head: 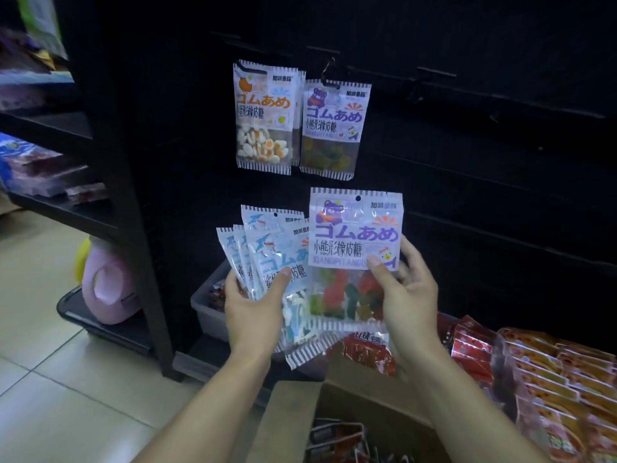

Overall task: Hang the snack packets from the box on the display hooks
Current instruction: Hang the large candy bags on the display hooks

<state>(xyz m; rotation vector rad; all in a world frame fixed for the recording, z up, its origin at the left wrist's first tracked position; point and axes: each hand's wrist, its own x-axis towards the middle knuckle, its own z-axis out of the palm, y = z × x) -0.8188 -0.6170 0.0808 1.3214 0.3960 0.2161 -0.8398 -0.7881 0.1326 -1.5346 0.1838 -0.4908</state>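
Bear packet (pixel 355 248) being pinched by right hand (pixel 409 292); shark packets (pixel 267 259) being gripped by left hand (pixel 255 307). Light, crinkly, likely slippery; best held near top hole.

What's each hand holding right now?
Left hand: grips a fan of shark gummy packets.
Right hand: pinches one bear gummy packet, below the hung ones.

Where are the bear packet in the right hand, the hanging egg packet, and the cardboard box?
bear packet (pixel 355 242): head view, on its printed label.
egg packet (pixel 263 105): head view, on its orange lettering.
cardboard box (pixel 283 426): head view, on its near-left flap.
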